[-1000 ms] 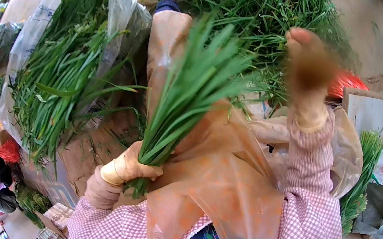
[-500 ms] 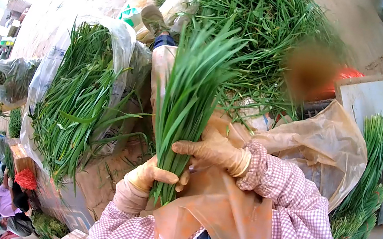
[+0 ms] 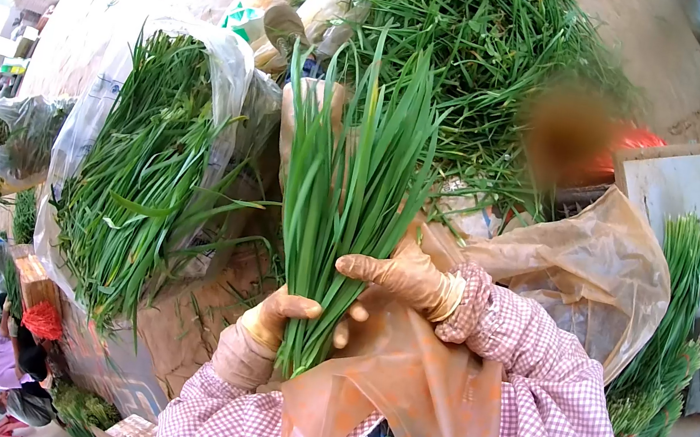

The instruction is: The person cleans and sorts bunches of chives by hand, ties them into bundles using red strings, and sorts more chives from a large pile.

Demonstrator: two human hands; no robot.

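Both hands wear pale rubber gloves and hold one bunch of green garlic chives (image 3: 351,200) upright over my lap. My left hand (image 3: 278,315) wraps the bunch near its cut ends, thumb in front and some fingertips showing on the far side. Higher up, my right hand (image 3: 400,277) grips it from the right, its thumb lying across the leaves. The leaf tips fan out loosely towards the top. A translucent brown plastic apron (image 3: 412,375) covers my lap below the bunch.
An open clear plastic bag (image 3: 231,76) full of chives (image 3: 139,194) stands at the left. A big loose heap of chives (image 3: 484,66) lies ahead. Tidy bunches (image 3: 669,315) stand at the right, near a white board (image 3: 666,191). Another person (image 3: 7,361) sits far left.
The leaf tips have spread wider, blurred before and sharp now. My right hand has shifted slightly right, and my left fingers have loosened a little around the base.
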